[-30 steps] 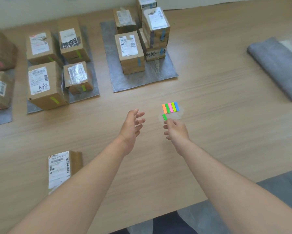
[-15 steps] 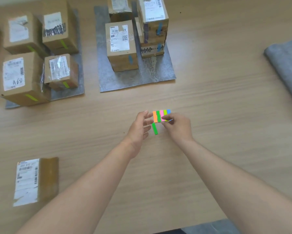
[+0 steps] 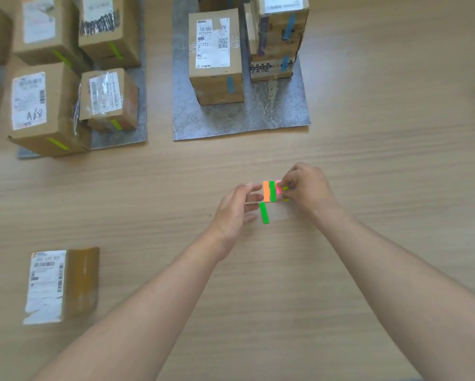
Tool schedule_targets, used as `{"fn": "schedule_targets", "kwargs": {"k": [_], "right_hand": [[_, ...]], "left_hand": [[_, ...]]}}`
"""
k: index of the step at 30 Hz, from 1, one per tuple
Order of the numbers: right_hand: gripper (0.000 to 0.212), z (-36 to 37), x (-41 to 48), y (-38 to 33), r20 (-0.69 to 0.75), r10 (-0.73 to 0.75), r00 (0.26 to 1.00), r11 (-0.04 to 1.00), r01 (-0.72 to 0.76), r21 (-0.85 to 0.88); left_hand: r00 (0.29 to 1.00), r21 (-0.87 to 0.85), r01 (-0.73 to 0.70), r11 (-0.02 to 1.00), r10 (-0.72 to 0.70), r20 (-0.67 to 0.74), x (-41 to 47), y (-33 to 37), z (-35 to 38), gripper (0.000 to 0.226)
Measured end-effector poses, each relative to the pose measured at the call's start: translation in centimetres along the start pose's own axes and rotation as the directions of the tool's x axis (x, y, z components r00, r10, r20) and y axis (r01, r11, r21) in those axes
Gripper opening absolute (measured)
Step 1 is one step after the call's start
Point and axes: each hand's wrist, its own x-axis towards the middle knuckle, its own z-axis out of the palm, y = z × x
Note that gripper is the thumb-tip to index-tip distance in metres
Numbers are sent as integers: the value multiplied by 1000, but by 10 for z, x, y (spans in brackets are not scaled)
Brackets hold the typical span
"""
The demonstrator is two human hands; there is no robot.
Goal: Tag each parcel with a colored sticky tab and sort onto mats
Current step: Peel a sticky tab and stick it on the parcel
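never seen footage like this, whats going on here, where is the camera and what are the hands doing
No machine here: a person works with bare hands. The single camera sits on their head and looks down at a wooden table. The right hand pinches a yellow tab on a sheet of coloured sticky tabs. The left hand touches the sheet's left edge; whether it grips is unclear. Blue-tabbed parcels stand on the grey mat ahead. Yellow-green-tabbed parcels stand on the left mat. One flat parcel near left shows no tab.
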Motion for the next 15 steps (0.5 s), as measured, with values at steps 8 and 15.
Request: {"fn": "schedule_targets", "kwargs": {"k": [8, 15], "right_hand": [[12, -4, -5, 3, 16, -258, 966, 957, 257, -134], [5, 3, -11, 17, -80, -350, 933, 936, 344, -79]], "left_hand": [[857, 736, -470, 487, 451, 248, 20, -20, -9, 49], [825, 870, -487, 75, 367, 430, 36, -31, -2, 59]]}}
